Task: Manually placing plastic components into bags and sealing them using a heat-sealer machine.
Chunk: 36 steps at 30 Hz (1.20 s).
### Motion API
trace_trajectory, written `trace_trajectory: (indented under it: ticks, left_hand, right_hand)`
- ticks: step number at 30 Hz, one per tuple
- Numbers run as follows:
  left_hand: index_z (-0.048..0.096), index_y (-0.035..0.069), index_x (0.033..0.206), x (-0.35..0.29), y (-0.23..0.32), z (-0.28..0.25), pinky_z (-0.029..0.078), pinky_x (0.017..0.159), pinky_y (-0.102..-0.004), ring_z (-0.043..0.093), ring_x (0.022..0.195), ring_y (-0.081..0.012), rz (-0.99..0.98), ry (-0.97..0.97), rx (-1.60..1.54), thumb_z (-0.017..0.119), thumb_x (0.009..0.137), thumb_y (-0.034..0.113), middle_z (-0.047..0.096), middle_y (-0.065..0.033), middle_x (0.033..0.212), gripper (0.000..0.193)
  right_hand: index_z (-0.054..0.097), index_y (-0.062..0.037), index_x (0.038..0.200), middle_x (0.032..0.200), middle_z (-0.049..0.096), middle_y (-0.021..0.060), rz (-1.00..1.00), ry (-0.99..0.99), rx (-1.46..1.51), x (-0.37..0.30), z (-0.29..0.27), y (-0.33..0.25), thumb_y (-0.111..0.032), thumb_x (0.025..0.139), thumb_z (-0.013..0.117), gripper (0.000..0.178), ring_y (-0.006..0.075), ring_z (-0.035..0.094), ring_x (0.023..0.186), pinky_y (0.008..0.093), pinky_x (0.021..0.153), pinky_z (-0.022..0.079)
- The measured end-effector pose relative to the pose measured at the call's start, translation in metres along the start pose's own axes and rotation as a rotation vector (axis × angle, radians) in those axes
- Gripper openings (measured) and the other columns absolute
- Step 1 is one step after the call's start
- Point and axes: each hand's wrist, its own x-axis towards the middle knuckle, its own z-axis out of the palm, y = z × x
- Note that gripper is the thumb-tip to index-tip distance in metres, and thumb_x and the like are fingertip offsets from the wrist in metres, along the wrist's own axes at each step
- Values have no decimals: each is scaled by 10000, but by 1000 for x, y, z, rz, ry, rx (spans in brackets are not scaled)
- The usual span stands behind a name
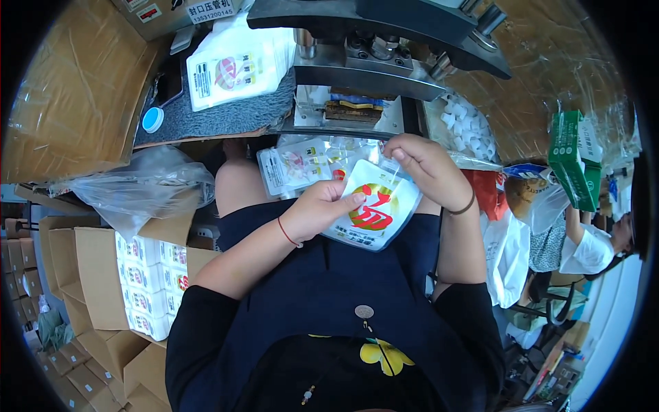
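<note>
Left hand (317, 209) grips white pouch (374, 206) with red mark at its 9 o'clock edge. Right hand (429, 168) pinches small spout at pouch top, 1 o'clock. Pouch over lap, below sealing machine (371, 51). Spout seems not yet sealed; stack of pouches (237, 65) lies at 11 o'clock.

Workbench (206, 130), front edge at top of view. Grey mat (226, 113) covers its left part; a stack of white pouches (233, 69) sits on the mat, a blue cap (152, 119) near its left edge. Metal press machine (371, 41) centre. White spout pieces (467, 127) heaped toward the right edge.
</note>
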Motion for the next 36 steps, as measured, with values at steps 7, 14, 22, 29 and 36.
trace_trajectory:
  ticks: [7, 14, 22, 29, 36]
  left_hand:
    - [639, -12, 1199, 13, 11, -21, 559, 879, -318, 695, 968, -154, -4, 69, -181, 658, 908, 2, 708, -113, 1120, 291]
    - [617, -53, 1193, 45, 38, -46, 589, 866, -362, 715, 972, -219, 5, 109, -286, 666, 901, 14, 701, -157, 1125, 303]
    - [625, -17, 1184, 46, 35, -46, 582, 833, -336, 689, 979, -183, 54, 128, -278, 674, 919, 55, 689, -122, 1140, 279]
    - [451, 43, 1392, -25, 12, -117, 470, 934, -456, 618, 1022, -332, -11, 747, 1471, 788, 795, 379, 610, -160, 1142, 764]
    - [500, 211, 1380, -40, -83, -159, 274, 1073, -641, 608, 1027, -323, -13, 744, 1482, 722, 803, 232, 640, -109, 1088, 619]
  right_hand:
    - [679, -105, 1091, 1060, 651, 153, 335, 473, -829, -5, -44, 83, -234, 938, 595, 217, 374, 650, 937, 461, 796, 517]
    - [638, -152, 1140, 1050, 624, 158, 372, 455, -813, -4, -34, 115, -197, 905, 630, 239, 398, 633, 905, 464, 753, 515]
    - [609, -97, 1208, 1196, 632, 144, 381, 593, -660, -9, -28, 112, -187, 912, 612, 310, 369, 608, 1082, 418, 884, 495]
    - [638, -91, 1162, 1138, 663, 153, 296, 683, -657, -15, -24, 116, -190, 919, 617, 264, 363, 641, 1017, 410, 842, 513]
    - [632, -88, 1187, 1158, 661, 168, 312, 679, -614, -11, -20, 110, -217, 943, 602, 277, 361, 639, 1032, 399, 866, 503]
